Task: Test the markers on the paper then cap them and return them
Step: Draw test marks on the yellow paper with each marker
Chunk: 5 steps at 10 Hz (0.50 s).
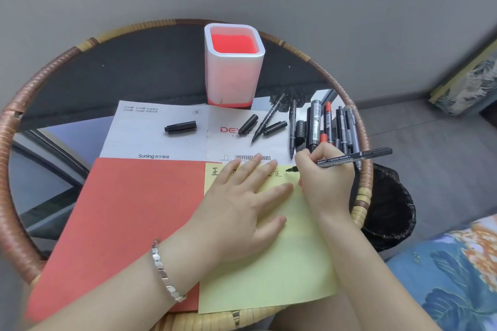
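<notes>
Right hand [324,169] grips uncapped marker [355,156], tip at yellow paper [269,258], centre right of frame; left hand [242,204] flat, fingers spread, pinning sheet. Keep stroke short, light pressure, paper held firm; loose caps [180,127] upper centre for recapping

Red-lined white pen holder [233,72], red sheet [121,223], pale-yellow paper [282,263], black markers [322,126].

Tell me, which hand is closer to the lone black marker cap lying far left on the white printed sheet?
Left. The left hand lies flat on the yellow paper below the cap; the right hand, holding a black marker, is farther right.
</notes>
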Each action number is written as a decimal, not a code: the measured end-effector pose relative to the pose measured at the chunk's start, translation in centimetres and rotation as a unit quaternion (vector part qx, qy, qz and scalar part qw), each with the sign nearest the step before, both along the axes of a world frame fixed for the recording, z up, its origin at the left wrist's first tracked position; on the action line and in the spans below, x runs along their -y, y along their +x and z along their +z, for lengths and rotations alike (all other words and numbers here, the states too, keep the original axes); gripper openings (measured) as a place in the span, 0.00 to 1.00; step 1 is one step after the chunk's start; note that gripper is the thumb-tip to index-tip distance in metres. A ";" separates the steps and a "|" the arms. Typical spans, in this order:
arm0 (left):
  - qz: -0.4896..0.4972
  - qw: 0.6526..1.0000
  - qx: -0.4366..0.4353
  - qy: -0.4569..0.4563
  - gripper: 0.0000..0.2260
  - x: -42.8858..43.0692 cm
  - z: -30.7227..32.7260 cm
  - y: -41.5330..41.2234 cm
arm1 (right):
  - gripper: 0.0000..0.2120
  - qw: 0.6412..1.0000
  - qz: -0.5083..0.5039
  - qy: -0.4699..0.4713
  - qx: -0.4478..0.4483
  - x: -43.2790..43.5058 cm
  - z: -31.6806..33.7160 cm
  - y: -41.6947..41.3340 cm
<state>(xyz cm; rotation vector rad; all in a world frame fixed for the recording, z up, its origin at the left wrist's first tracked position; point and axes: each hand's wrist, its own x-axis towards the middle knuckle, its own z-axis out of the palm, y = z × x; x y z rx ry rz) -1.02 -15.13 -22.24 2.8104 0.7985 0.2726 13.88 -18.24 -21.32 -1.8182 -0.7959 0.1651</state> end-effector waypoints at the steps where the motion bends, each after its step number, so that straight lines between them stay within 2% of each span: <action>1: 0.004 1.000 0.000 -0.006 0.22 0.1 0.0 0.0 | 0.14 1.000 0.003 0.000 0.003 -0.2 -0.2 0.0; 5: 0.004 1.000 -0.005 -0.005 0.22 0.1 -0.1 0.0 | 0.12 1.000 0.002 -0.008 0.016 -0.2 -0.4 0.0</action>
